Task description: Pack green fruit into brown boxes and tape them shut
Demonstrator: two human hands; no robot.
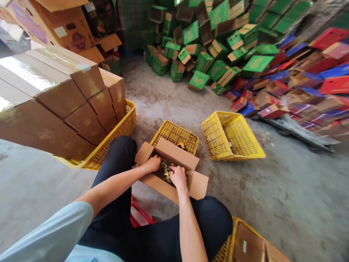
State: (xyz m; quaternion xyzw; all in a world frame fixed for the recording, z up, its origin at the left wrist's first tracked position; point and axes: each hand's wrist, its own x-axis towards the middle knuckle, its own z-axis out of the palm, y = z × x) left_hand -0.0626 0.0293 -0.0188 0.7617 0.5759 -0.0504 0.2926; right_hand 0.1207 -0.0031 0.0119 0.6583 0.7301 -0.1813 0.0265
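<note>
An open cardboard box [178, 151] rests on an overturned yellow plastic crate [176, 131] in front of my knees, its flaps spread outward. Inside lie small yellow-green and dark pieces [167, 170], too small to name. My left hand [153, 163] reaches in at the left end, fingers bent and closed, their tips partly hidden by the box. Over the contents on the right, my right hand [178, 176] is bent down with its fingers drawn together among the pieces. What either hand pinches cannot be made out. A black and orange item [181, 146] shows behind the back flap.
Sealed cartons [61, 98] are stacked in a yellow crate [109, 143] at left. Another yellow crate [242, 136] stands tilted at right. Green boxes [200, 80] and red and blue boxes [308, 87] lie heaped behind. A crate with cardboard [249, 242] sits by my right knee.
</note>
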